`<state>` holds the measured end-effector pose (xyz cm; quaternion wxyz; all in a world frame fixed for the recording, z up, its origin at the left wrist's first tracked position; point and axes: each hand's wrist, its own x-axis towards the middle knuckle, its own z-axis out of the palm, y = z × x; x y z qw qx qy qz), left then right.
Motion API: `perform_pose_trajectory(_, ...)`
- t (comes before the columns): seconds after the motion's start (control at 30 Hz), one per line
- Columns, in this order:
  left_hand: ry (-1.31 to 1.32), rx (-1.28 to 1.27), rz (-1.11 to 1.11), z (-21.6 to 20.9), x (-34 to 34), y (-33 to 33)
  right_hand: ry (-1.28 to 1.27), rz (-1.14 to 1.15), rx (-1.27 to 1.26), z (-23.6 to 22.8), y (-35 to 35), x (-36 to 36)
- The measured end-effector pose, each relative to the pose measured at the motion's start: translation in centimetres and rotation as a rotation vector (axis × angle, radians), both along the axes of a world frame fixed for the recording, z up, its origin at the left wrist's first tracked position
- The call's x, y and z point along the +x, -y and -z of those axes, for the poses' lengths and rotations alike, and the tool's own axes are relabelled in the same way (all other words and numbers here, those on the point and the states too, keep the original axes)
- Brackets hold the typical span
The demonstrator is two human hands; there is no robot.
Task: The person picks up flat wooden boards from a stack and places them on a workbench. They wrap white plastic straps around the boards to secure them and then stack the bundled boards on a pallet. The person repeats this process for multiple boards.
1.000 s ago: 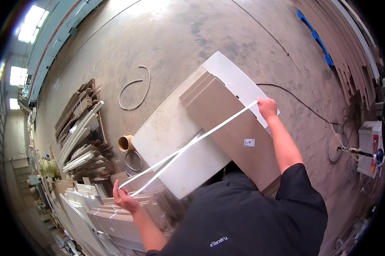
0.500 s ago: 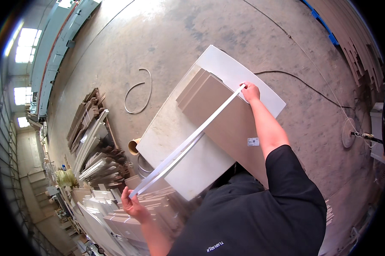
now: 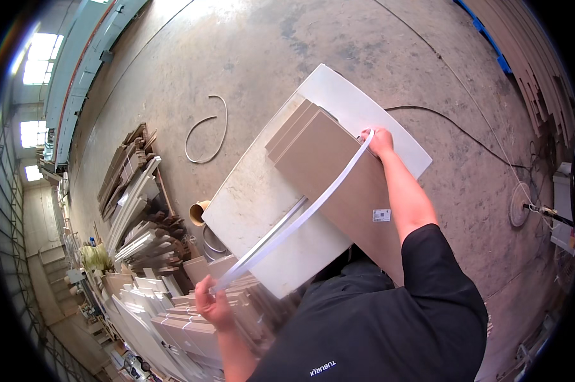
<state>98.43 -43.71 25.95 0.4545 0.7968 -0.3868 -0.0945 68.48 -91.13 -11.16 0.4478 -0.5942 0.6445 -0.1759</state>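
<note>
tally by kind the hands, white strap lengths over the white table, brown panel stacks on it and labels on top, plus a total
Hands: 2 (left hand, right hand)
White strap lengths: 2 (one hand to hand, one reaching the stack's edge)
Brown panel stacks: 1
Labels: 1
Total: 6

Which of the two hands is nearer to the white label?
Right. The right hand is beyond the white label; the left hand is far off to its left.
</note>
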Motion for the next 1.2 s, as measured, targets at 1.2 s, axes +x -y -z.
perform_pose_trajectory(1.2, -0.163, 0.401, 0.802, 11.6, -9.8, -0.7, -0.502, 0.214, -0.326, -14.4, -31.7, -21.4)
